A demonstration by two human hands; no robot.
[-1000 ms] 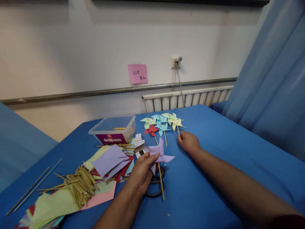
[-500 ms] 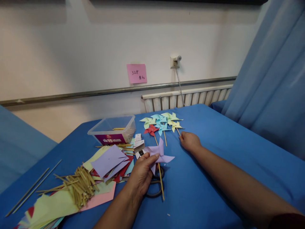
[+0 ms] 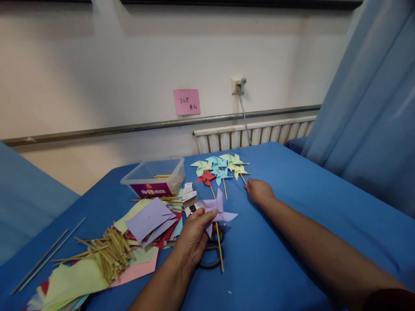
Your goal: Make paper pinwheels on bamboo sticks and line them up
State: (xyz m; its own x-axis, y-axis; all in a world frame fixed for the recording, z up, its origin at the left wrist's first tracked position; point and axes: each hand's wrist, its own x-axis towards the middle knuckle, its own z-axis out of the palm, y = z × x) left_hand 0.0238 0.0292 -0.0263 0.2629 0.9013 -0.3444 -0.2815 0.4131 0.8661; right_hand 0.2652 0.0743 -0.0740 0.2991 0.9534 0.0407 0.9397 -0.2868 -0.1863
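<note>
My left hand (image 3: 193, 237) pinches a purple paper pinwheel (image 3: 221, 211) between thumb and fingers, its wooden stick pointing down towards me. Black scissors (image 3: 211, 262) lie partly hidden beneath that hand and stick. Farther off to the right, my right hand (image 3: 260, 191) is closed on the thin stick of a yellow pinwheel (image 3: 240, 171). This one lies in a cluster with a red pinwheel (image 3: 205, 177), a blue pinwheel (image 3: 221, 175) and several more in pale green and blue. Small white boxes (image 3: 189, 198) are just beyond my left hand.
At left, a clear plastic box (image 3: 152, 176) holds sticks. In front are purple paper sheets (image 3: 147, 220), a heap of short sticks (image 3: 113, 252) and fanned yellow paper (image 3: 73, 280). Two long rods (image 3: 48, 255) lie at the far left. A wall with a radiator (image 3: 253, 134) stands behind the table.
Hardly anything differs. The view has tipped slightly, so things sit a little lower; both hands keep their holds and places.
</note>
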